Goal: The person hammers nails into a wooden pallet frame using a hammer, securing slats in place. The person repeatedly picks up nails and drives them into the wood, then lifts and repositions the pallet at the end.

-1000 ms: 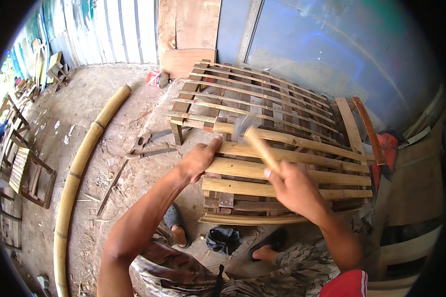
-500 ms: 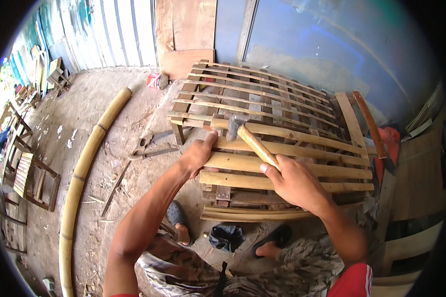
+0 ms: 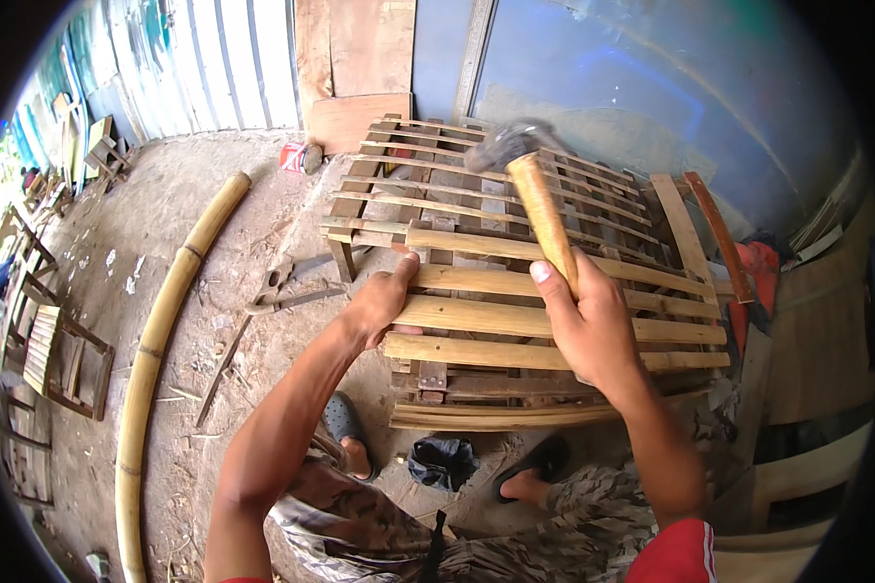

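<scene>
My right hand (image 3: 593, 325) is closed round the wooden handle of a hammer (image 3: 542, 209), whose dark metal head is raised over the slatted frame. With its thumb on top near the left end of a split bamboo slat (image 3: 496, 282), my left hand (image 3: 377, 303) is closed on the slats' left ends; its fingers are partly hidden. Several pale bamboo slats lie side by side across the near half of the wooden frame (image 3: 342, 255). Thinner strips (image 3: 437, 207) cross its far half.
A long bamboo pole (image 3: 156, 340) lies on the ground at left. A saw-like tool (image 3: 274, 277) rests by the frame's left leg. Between my feet is a black plastic bag (image 3: 442, 462). A blue wall (image 3: 651, 87) stands behind, and loose boards (image 3: 685, 228) are at right.
My right hand has lifted the hammer up and away from the slats, its head rising from near my left thumb. My left hand keeps its place at the slat ends.
</scene>
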Demonstrator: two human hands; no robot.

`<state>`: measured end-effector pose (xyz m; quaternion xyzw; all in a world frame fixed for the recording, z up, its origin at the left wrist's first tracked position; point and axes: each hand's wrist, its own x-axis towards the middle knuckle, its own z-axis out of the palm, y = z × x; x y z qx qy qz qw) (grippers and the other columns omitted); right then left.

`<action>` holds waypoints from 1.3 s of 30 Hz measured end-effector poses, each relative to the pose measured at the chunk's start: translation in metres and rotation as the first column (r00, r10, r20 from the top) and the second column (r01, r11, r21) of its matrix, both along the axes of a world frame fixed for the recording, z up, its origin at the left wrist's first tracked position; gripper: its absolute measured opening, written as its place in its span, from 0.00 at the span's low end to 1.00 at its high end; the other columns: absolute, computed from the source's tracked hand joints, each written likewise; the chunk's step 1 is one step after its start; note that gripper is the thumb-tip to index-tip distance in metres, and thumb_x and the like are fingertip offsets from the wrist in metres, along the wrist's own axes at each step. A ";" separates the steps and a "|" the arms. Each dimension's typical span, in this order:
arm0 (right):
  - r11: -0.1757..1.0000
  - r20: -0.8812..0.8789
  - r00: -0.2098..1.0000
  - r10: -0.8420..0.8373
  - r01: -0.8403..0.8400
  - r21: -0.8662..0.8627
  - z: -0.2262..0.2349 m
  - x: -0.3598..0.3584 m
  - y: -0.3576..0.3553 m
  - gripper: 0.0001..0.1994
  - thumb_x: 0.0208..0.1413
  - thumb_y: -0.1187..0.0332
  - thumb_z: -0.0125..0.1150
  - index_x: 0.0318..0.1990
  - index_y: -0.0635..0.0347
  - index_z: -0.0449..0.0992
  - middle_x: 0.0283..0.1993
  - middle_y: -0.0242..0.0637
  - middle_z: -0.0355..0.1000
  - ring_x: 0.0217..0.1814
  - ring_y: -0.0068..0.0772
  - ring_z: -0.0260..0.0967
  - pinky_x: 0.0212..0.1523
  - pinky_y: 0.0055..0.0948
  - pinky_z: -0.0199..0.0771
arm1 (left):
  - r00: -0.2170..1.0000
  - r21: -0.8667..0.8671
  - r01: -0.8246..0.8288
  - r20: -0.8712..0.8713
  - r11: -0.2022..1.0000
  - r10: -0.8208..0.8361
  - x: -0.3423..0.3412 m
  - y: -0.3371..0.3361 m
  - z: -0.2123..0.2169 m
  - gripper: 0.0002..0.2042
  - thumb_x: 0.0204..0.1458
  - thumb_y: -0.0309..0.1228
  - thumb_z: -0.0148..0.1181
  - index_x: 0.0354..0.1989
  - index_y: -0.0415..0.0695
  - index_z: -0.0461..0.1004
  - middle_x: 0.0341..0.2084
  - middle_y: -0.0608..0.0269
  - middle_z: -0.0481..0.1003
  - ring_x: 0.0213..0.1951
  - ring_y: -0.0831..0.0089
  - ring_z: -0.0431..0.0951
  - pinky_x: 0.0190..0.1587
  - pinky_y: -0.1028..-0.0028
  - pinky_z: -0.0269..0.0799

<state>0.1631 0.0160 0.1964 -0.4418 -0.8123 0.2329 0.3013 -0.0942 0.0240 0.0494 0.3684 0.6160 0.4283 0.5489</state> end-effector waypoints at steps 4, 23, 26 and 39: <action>0.990 0.341 0.938 0.068 -0.020 -0.142 -0.021 0.015 0.000 0.18 0.65 0.57 0.58 0.35 0.67 0.73 0.20 0.53 0.71 0.21 0.55 0.72 0.26 0.48 0.69 | 0.998 0.011 0.007 0.063 1.000 -0.007 0.018 0.000 0.016 0.43 0.65 0.61 0.37 0.55 0.19 0.68 0.35 0.38 0.78 0.23 0.65 0.83 0.13 0.75 0.73; 0.994 0.297 0.953 0.060 -0.083 0.068 -0.039 0.017 0.004 0.19 0.65 0.59 0.57 0.31 0.70 0.73 0.22 0.56 0.72 0.25 0.56 0.75 0.31 0.52 0.72 | 0.996 -0.024 0.091 -0.013 0.996 -0.092 0.010 0.003 0.019 0.42 0.66 0.60 0.36 0.57 0.21 0.67 0.39 0.34 0.77 0.28 0.62 0.84 0.12 0.74 0.72; 0.968 0.486 0.870 0.081 0.048 -0.247 -0.006 0.003 0.001 0.20 0.66 0.57 0.56 0.32 0.69 0.74 0.21 0.54 0.72 0.23 0.50 0.75 0.29 0.45 0.74 | 0.998 0.013 0.064 -0.016 0.998 -0.064 -0.005 0.005 -0.006 0.44 0.66 0.62 0.34 0.55 0.19 0.67 0.34 0.34 0.78 0.22 0.63 0.82 0.09 0.72 0.67; 0.999 0.275 0.961 0.023 -0.014 -0.033 -0.003 0.003 -0.007 0.23 0.66 0.53 0.57 0.28 0.65 0.70 0.16 0.42 0.65 0.16 0.36 0.64 0.22 0.41 0.64 | 0.998 0.019 0.040 -0.053 0.999 -0.039 -0.002 0.006 -0.010 0.45 0.66 0.62 0.29 0.58 0.18 0.65 0.32 0.38 0.79 0.17 0.66 0.78 0.13 0.69 0.69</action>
